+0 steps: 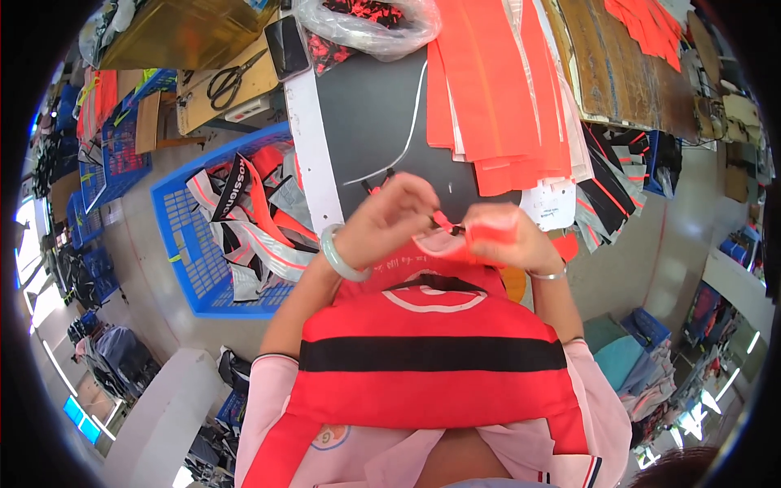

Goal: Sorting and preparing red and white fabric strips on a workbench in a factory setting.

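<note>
In front of my chest, above the worktable's near edge, my right hand point(517, 244) is closed round a folded coral-orange fabric piece point(490, 218) with a pale underside. My left hand point(389, 221), a pale bangle at its wrist, has its fingers curled in a pinch beside that fabric. Between the two hands shows a small red and dark bit point(443, 220) at my left fingertips; its kind is too small to tell. More coral cloth hangs below the hands, partly over my red apron point(439, 398) with its black band.
Coral fabric strips point(496, 98) are stacked on the table's right side. A clear plastic bag point(382, 32) of scraps lies at the back, a phone point(288, 47) and scissors point(232, 81) to its left. A blue basket point(179, 244) of striped pieces stands left; a wooden table point(634, 73) right.
</note>
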Available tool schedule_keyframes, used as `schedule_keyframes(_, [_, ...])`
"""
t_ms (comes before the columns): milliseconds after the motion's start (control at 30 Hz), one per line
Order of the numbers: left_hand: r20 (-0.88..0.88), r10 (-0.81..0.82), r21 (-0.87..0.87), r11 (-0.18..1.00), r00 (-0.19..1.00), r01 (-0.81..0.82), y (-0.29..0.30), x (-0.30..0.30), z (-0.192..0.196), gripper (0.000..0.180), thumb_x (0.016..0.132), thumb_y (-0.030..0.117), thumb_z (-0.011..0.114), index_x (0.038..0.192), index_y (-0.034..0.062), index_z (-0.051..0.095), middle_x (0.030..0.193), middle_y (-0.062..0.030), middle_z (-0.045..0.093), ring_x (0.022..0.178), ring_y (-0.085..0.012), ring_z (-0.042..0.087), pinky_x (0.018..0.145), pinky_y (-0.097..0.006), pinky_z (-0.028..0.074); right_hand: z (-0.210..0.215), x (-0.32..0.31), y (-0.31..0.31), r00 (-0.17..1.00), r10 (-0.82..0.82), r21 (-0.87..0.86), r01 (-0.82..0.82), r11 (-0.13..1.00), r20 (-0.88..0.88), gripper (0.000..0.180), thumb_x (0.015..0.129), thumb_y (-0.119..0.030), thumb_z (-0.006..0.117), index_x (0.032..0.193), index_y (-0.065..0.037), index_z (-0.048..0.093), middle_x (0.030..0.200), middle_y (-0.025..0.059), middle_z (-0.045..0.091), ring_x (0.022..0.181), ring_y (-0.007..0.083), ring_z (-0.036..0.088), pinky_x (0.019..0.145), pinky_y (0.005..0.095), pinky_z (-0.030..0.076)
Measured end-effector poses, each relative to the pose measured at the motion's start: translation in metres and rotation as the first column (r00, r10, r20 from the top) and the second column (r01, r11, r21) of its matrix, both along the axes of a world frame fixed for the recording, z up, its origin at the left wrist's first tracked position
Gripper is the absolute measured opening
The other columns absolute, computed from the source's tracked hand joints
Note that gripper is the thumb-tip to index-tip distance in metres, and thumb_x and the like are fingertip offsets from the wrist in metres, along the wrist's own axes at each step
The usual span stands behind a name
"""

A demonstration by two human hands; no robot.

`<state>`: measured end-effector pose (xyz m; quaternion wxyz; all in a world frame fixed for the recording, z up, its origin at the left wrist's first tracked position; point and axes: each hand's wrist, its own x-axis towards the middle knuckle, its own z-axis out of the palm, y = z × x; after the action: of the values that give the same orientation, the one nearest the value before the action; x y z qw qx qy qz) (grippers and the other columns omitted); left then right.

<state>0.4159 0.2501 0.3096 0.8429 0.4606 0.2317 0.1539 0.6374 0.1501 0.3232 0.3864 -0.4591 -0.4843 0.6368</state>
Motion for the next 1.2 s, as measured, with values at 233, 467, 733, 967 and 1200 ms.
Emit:
schedule_keyframes(233, [0.102,0.005,-0.055,0.998,0.995,0.001,-0.010,-0.002,0.021,0.025,0.090,-0.004,0.051,0.113,0.0038,0.045,0.087,0.0015,0.051,0.083,-0.0058,0.053,0.078,-0.022,0.043,0.000,0.007,-0.002,0.996,-0.038,-0.068,0.032,0.997,-0.079,0.017,0.086,-0.011,0.067,0.096,0.002,0.063,0.087,0.0067,0.062,0.079,0.0135,0.059,0.072,0.0274,0.047])
schedule_keyframes(467, [-0.012,0.053,0.011,0.999,0.999,-0.053,-0.005,0.000,0.016,0.030,0.089,-0.005,0.054,0.116,0.0035,0.045,0.085,0.0018,0.053,0.081,-0.0038,0.054,0.074,-0.020,0.044,0.002,-0.001,-0.004,0.999,-0.029,0.024,0.030,0.999,-0.028,0.023,0.086,-0.014,0.068,0.101,0.003,0.063,0.101,0.0102,0.064,0.091,0.0180,0.060,0.082,0.0298,0.047])
schedule_keyframes(733, [-0.155,0.323,0.623,0.765,0.934,-0.161,-0.008,0.003,0.013,0.029,0.086,-0.004,0.056,0.114,0.0040,0.054,0.087,-0.0090,0.065,0.077,-0.0172,0.067,0.066,-0.031,0.052,-0.001,0.011,-0.010,0.999,-0.033,-0.219,0.040,0.975,0.035,0.027,0.087,-0.010,0.066,0.111,0.001,0.062,0.114,0.0090,0.064,0.105,0.0162,0.060,0.092,0.0295,0.045])
schedule_keyframes(967, [-0.216,0.254,0.923,0.369,0.943,0.112,-0.011,0.000,0.017,0.034,0.084,0.000,0.063,0.117,0.0053,0.055,0.087,-0.0111,0.067,0.074,-0.0283,0.066,0.064,-0.034,0.052,0.009,-0.031,0.000,0.959,-0.249,-0.002,0.252,0.968,0.135,0.031,0.086,-0.008,0.066,0.116,0.000,0.061,0.108,0.0086,0.068,0.099,0.0165,0.064,0.088,0.0290,0.048])
schedule_keyframes(1200, [-0.249,0.162,0.909,0.379,0.955,0.173,-0.012,-0.003,0.021,0.032,0.083,-0.002,0.063,0.114,0.0047,0.056,0.088,-0.0116,0.065,0.073,-0.0291,0.063,0.064,-0.036,0.050,0.013,-0.038,0.002,0.885,-0.224,0.144,0.180,0.973,0.407,0.027,0.081,-0.005,0.065,0.108,-0.006,0.065,0.091,0.0095,0.069,0.084,0.0247,0.069,0.076,0.0296,0.052])
